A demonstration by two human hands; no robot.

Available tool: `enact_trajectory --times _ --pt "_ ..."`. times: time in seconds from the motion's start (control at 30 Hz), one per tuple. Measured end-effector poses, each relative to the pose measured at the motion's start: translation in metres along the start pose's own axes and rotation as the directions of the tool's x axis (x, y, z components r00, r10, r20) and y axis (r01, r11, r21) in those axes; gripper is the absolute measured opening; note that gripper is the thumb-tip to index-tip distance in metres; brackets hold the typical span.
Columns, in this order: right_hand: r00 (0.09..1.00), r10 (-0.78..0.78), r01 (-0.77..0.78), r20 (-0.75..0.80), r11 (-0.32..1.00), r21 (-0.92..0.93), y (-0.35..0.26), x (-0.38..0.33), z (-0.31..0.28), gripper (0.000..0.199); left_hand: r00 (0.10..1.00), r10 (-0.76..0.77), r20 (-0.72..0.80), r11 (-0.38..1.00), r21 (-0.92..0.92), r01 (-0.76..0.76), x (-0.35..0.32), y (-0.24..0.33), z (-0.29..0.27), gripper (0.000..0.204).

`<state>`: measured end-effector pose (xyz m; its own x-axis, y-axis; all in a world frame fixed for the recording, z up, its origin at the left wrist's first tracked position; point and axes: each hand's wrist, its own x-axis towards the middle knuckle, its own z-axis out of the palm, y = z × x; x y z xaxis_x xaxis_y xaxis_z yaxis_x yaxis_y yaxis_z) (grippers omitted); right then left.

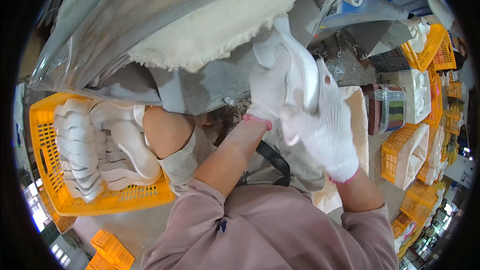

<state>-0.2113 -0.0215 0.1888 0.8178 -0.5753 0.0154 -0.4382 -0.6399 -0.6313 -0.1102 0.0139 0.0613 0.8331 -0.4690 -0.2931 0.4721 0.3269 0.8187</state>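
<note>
In front of my body I hold a white shoe sole point(306, 72) upright and tilted, its toe end pointing away from me. My left hand point(269, 84), in a white knit glove with a pink cuff, is closed round its left side. My right hand point(330, 127), gloved the same way, grips its right side and lower end; a small dark hole shows in this glove. Part of the sole is hidden behind the fingers. Just beyond my hands are a grey metal machine housing point(205, 87) and a frayed white cloth point(215, 25) draped over it.
At my left a yellow crate point(117, 202) holds several stacked white soles point(132, 150). To the right stand a striped wrapped bundle point(387, 109), a white container point(417, 95) and several yellow crates point(392, 152). Scraps lie under the machine near my legs.
</note>
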Motion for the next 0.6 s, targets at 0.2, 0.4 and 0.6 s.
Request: enact_trajectory --times 0.2,0.4,0.6 --pt "0.966 -0.174 0.145 -0.191 0.977 -0.159 0.025 -0.003 0.017 0.071 0.949 0.316 0.013 0.94 0.133 -0.315 0.048 -0.028 0.01 0.032" --pt "0.966 -0.232 0.233 -0.11 0.972 -0.004 0.045 0.046 0.017 0.064 0.928 0.359 0.097 0.595 0.742 -0.308 0.073 -0.023 -0.014 0.033" --pt "0.891 -0.43 0.423 -0.145 0.903 -0.075 0.046 0.089 0.03 0.03 0.907 0.413 0.089 0.338 0.909 -0.243 0.086 -0.031 -0.026 0.033"
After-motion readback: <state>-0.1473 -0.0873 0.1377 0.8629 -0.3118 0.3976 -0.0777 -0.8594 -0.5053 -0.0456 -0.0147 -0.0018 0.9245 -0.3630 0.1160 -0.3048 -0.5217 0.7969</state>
